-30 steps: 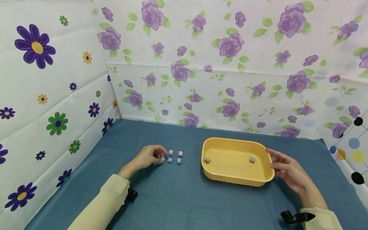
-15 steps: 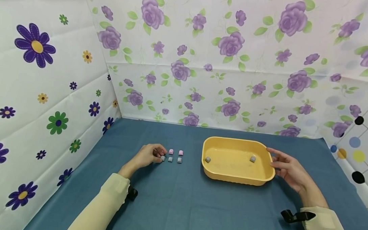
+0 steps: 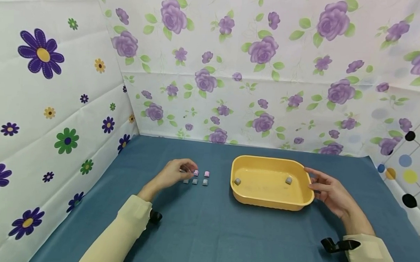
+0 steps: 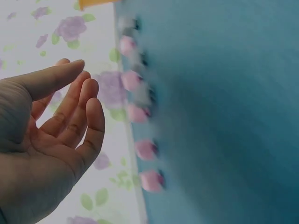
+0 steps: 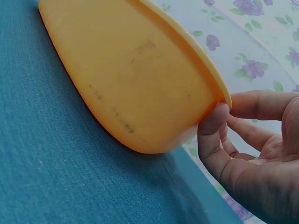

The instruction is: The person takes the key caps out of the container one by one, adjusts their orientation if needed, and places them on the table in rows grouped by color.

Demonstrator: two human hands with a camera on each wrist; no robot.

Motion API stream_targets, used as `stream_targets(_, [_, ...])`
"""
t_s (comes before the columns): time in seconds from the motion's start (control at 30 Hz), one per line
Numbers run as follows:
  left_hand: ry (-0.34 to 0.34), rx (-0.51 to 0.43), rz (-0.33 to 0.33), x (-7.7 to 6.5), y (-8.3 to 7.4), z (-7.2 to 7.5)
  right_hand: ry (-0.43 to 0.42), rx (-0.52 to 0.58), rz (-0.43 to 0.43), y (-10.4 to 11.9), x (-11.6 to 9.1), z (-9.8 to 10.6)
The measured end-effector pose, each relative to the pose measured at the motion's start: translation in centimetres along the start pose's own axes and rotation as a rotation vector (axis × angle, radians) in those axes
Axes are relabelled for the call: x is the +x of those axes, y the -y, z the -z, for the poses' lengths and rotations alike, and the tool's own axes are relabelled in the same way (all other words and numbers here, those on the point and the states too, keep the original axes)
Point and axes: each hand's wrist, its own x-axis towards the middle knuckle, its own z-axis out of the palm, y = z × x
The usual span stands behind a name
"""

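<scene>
My left hand (image 3: 172, 173) hovers over the left end of two short rows of small cubes on the blue cloth. Its fingers are loosely bent, with nothing between thumb and fingers in the left wrist view. Pink cubes (image 3: 207, 174) form the far row, partly covered by this hand in the head view; grey cubes (image 3: 205, 182) form the near row. Off to the right stands a yellow plastic basin (image 3: 263, 188) with two grey cubes, one at its left (image 3: 237, 181) and another towards its right (image 3: 289, 180). My right hand (image 5: 252, 163) pinches the basin's right rim between thumb and fingers.
Blue cloth (image 3: 213, 231) covers the table. Behind it hangs a white sheet with purple roses (image 3: 204, 81), and a flower-patterned sheet (image 3: 39, 140) closes the left side. Dark wrist mounts (image 3: 338, 246) stick out at the sleeves.
The left hand has lifted off the left grey cube and moved slightly right and away, over the pink row. The right hand and basin stay in place.
</scene>
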Motion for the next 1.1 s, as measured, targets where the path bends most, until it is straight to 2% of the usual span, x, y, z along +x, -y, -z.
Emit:
stream_targets(0.2, [0.015,-0.069,-0.045,1.5,-2.4,-1.0,-0.001,-0.011,-0.009,-0.1,-0.1,-0.1])
stream_targets(0.33, [0.021,-0.065,-0.076,2.3,-3.5,-2.1,-0.005,-0.012,-0.014,-0.2,-0.2,-0.1])
stream_targets(0.7, [0.055,-0.098,-0.114,3.7,-4.8,-4.6,-0.006,-0.009,-0.012,0.1,-0.1,-0.1])
stream_targets(0.87, [0.077,-0.125,-0.149,4.4,-5.4,-5.5,-0.002,-0.003,-0.008,0.1,-0.1,0.0])
stream_targets(1.1, [0.097,-0.132,-0.157,5.1,-6.1,-6.4,0.012,0.009,-0.008,0.1,0.0,0.0])
